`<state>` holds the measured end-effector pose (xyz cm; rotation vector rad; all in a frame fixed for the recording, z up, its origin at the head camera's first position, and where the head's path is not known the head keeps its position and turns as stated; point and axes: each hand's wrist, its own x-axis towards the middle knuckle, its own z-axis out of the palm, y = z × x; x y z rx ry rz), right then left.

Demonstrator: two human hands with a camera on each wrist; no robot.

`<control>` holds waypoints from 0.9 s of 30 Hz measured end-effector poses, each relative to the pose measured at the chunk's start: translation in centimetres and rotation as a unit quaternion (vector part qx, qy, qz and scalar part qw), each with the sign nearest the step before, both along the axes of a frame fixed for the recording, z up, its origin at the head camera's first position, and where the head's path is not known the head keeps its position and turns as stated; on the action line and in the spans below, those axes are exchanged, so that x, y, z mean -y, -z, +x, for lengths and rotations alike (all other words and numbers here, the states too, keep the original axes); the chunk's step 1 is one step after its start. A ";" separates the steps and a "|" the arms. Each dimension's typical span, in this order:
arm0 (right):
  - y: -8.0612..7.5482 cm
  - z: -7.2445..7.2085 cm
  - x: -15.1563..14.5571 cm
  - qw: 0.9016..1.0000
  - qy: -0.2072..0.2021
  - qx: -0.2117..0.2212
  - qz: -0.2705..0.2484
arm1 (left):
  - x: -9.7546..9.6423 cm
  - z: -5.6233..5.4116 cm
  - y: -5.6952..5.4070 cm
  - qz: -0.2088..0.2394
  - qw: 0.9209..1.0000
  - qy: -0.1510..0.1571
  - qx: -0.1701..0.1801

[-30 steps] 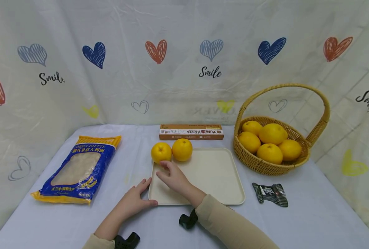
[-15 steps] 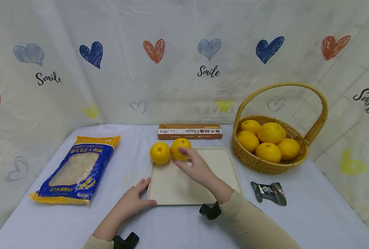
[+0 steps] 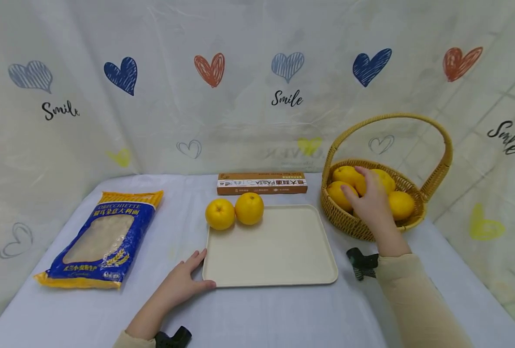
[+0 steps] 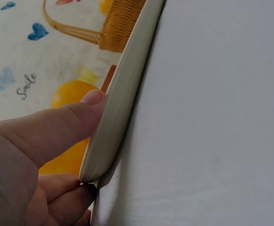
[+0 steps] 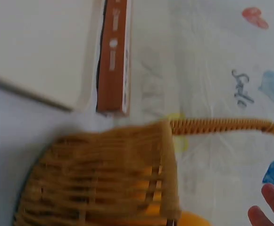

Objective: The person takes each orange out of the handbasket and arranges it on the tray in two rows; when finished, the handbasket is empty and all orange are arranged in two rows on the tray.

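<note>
My left hand [image 3: 177, 287] touches the near left corner of a cream tray [image 3: 275, 251], thumb along the front edge and fingers along the left side. In the left wrist view the thumb [image 4: 61, 127] lies against the tray's rim [image 4: 122, 99]. Two oranges, a left one [image 3: 220, 214] and a right one [image 3: 249, 209], sit side by side at the tray's far left corner. My right hand [image 3: 375, 205] reaches over the wicker basket [image 3: 344, 224], fingers spread above the oranges in it, such as the one at its right [image 3: 401, 205]. Its palm hides part of the fruit.
Behind the tray lies a brown pasta box [image 3: 262, 183]. A blue and yellow bag of orecchiette [image 3: 105, 237] lies at the left. The basket's tall handle [image 3: 440, 164] arches over the fruit. A dark wrapped packet [image 3: 362, 275] is mostly hidden behind the right wrist camera.
My right hand has moved from the two oranges on the tray, across to the right, to over the basket. The left hand stays at the tray's corner. The head view has shifted slightly.
</note>
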<state>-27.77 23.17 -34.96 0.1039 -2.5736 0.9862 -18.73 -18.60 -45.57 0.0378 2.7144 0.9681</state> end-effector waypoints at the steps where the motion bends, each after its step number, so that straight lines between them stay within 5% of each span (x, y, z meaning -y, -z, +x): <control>1: -0.1 -0.1 -1.0 1.000 0.019 0.003 0.007 | 0.0 0.0 0.0 0.001 1.000 0.000 -0.001; 9: 0.8 -1.6 -5.5 0.992 0.107 0.060 0.040 | 0.0 -0.2 0.1 0.001 1.000 0.002 -0.003; 20: 1.8 -3.0 -6.4 0.983 0.094 0.141 0.077 | 0.0 -0.1 0.1 0.002 1.000 0.003 -0.006; 27: 2.0 -3.3 -6.4 0.981 0.102 0.149 0.069 | 0.0 -0.2 0.2 0.001 1.000 0.001 -0.010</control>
